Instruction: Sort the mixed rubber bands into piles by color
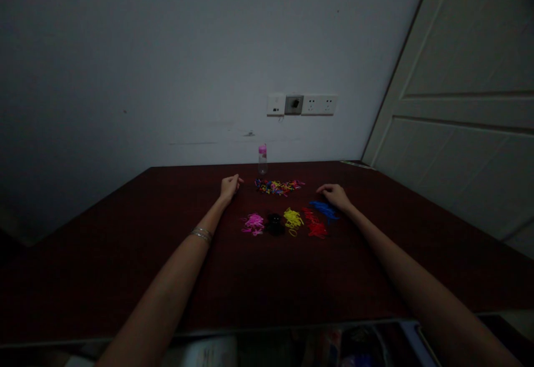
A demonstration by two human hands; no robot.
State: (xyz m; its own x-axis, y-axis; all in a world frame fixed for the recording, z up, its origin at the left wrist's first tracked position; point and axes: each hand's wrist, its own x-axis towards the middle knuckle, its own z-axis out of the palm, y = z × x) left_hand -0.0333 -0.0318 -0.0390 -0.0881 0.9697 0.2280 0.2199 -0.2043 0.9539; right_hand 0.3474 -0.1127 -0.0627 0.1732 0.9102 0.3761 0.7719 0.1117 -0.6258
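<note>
Here we are, both hands out over the dark table [258, 289], and the mixed pile [277, 187] of little bands sits between them, just below the middle of the frame. Left hand [230, 187], on the pile's left: fingers partly curled, and I can't tell whether anything is pinched in there. Right hand [335, 195], on the other side: fingers bent inward, grip too dim to call as well.

Now look at the danger spots! That right wrist lies right by the blue bands [324, 209]; one careless drag could sweep them into the red bands [316, 226], lying close by at lower right of centre. Further left, the yellow bands [292, 219] and black bands [275, 224] sit nearly side by side, so a loose drop could blur that line. Black on dark wood in poor light: a stray could easily be missed. The pink bands [253, 223] look safer, unless the left forearm swings in. And behind the mix, an upright bottle [262, 161], easily knocked by an overlong reach.
</note>
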